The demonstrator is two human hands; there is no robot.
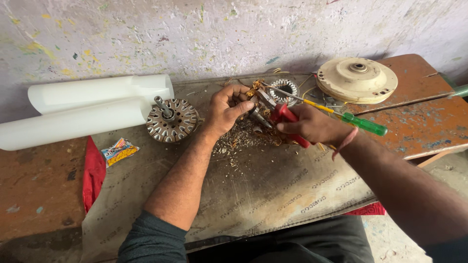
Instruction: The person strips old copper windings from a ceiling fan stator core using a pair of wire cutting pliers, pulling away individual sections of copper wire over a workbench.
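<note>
Fingers of the left hand curled together around a small metal motor part with copper winding sticking out at its far side, held just above the worktop. Right hand clamped on red-handled pliers, nose touching the part. Part sits mid-worktop, far of centre, over a scatter of copper scraps. Green-handled screwdriver lies just right of the right hand, shaft pointing left toward a small ring stator. Slotted rotor with shaft left of the left hand, touching two white tubes. Cream round cover far right. Risk: pliers nose is right beside the left thumb, so a slip off the wire could pinch or jab it; a hard pull may snap the wire and fling scraps.
</note>
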